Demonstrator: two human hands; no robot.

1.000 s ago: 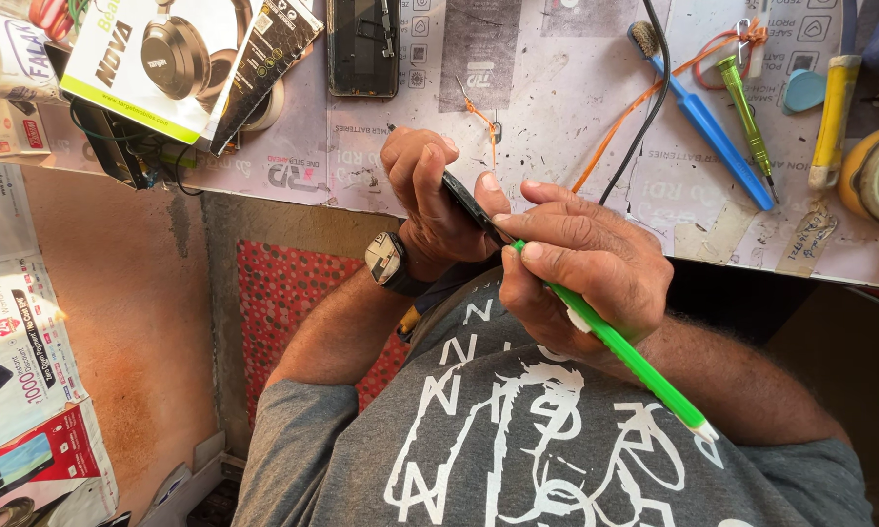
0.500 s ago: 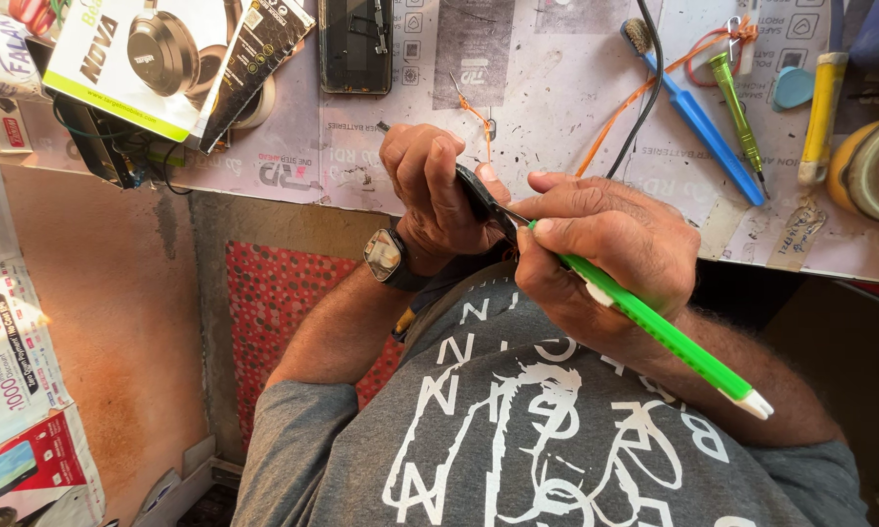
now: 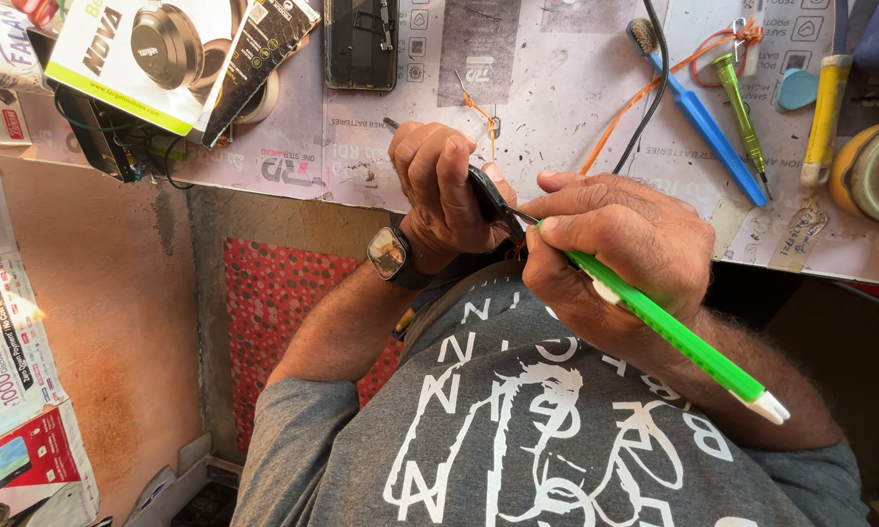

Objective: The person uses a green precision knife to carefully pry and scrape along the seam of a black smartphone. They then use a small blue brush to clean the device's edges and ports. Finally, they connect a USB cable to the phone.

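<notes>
My left hand (image 3: 444, 185), with a watch (image 3: 391, 256) on its wrist, is closed around a small black device (image 3: 486, 195) held just in front of my chest at the table's edge. My right hand (image 3: 620, 244) grips a bright green screwdriver-like tool (image 3: 679, 332) like a pen. Its thin metal tip (image 3: 519, 217) touches the black device. Fingers hide most of the device.
A paper-covered worktable (image 3: 557, 88) carries an opened phone body (image 3: 359, 44), a headphone box (image 3: 166, 54), a blue-handled tool (image 3: 703, 122), a small green screwdriver (image 3: 742, 117), a yellow-handled tool (image 3: 825, 102), an orange wire (image 3: 635, 102) and a black cable (image 3: 649, 88). A red dotted mat (image 3: 274, 312) lies below.
Both hands stay together on the device. The green tool's rear end has swung a little lower and to the right, and the view has shifted slightly.
</notes>
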